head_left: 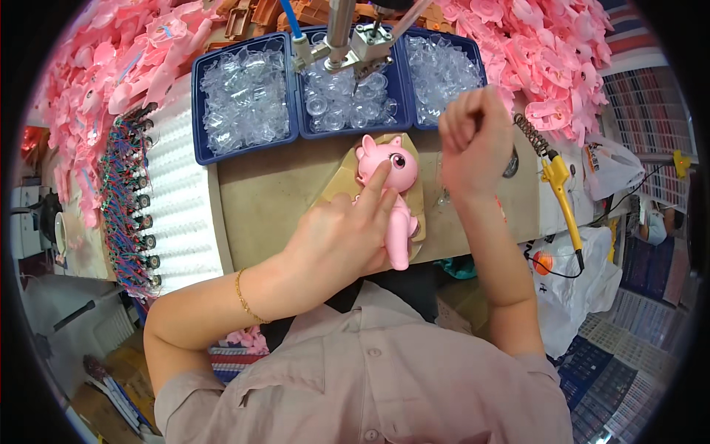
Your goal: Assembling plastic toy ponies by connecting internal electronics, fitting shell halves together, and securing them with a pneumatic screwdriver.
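A pink plastic toy pony (400, 222) with one large dark eye lies on a tan block (337, 180) at the front middle of the bench. Across its body lies my left hand (344, 231), gripping it, with the index finger stretched onto the face just below the eye. The lower fingers are partly hidden behind the hand. My right hand (475, 144) is raised to the right of the toy, before the right-hand blue bin (484, 72). Its fingers are curled in, and whatever they may hold is hidden.
Blue bins (294, 103) of clear plastic parts line the back, under a metal machine head (362, 46). Pink parts (159, 63) are heaped at both sides. Wired parts (133, 200) on white foam (185, 214) stand left. A yellow soldering iron (560, 192) rests right, in a spring holder.
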`<state>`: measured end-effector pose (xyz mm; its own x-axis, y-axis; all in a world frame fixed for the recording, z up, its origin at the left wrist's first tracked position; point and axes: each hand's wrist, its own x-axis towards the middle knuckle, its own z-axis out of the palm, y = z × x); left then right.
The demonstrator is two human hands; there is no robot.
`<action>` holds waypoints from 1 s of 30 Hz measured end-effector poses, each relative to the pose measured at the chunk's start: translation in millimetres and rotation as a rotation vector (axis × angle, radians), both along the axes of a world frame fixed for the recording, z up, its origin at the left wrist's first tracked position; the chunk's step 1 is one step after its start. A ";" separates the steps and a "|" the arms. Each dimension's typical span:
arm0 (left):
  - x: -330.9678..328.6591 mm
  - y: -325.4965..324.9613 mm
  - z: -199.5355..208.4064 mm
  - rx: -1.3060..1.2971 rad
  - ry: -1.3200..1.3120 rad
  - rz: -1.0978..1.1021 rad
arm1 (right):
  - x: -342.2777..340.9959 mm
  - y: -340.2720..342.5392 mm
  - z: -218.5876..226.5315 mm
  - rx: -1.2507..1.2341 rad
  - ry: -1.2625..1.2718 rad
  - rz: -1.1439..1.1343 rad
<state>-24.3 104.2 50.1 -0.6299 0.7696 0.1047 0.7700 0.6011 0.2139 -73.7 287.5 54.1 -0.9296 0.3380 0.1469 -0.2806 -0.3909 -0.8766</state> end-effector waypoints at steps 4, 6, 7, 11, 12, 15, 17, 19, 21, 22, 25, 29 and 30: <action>1.2 2.9 4.1 -0.083 0.035 -0.016 | 2.9 -15.2 -19.5 0.189 -0.142 -0.038; -0.4 3.1 3.7 -0.063 0.031 -0.033 | -6.6 -19.0 -35.5 0.124 -0.136 0.007; -1.6 3.5 3.1 -0.036 0.024 -0.039 | -9.7 -15.0 -38.9 0.049 -0.148 0.062; -4.3 3.8 5.4 -0.056 -0.020 -0.039 | -13.4 -9.0 -37.2 -0.039 -0.198 0.139; -6.6 4.9 4.9 -0.038 0.027 -0.053 | -17.4 -5.7 -33.7 -0.076 -0.207 0.129; -7.6 3.6 4.2 -0.058 0.037 -0.053 | -20.3 14.8 -4.1 -0.170 0.128 0.279; -5.1 2.7 6.6 -0.087 0.007 -0.053 | -14.7 -0.3 -29.4 0.279 0.207 0.123; -4.2 -0.7 8.3 -0.064 0.014 -0.054 | -3.7 -11.9 -45.0 0.600 0.101 0.072; -9.1 -0.5 9.4 -0.074 -0.012 -0.077 | 4.3 -11.8 -29.1 0.549 0.130 0.051; -10.2 -1.6 9.8 -0.097 -0.064 -0.113 | 3.9 -11.5 -21.8 0.484 0.131 0.025; -14.1 -9.1 9.1 0.067 0.002 -0.133 | -44.2 -9.3 65.2 0.603 0.602 -0.239; 0.8 10.7 -10.0 0.065 0.065 -0.026 | -75.4 -45.9 166.6 0.605 0.492 0.217; 4.9 14.9 -12.3 0.016 0.115 0.059 | -72.9 -46.3 168.8 0.608 0.493 0.212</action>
<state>-19.4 119.1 37.8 -0.6570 0.7292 0.1913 0.7535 0.6431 0.1362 -146.5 241.2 222.9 -0.7452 -0.1092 0.6579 -0.6637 0.0253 -0.7476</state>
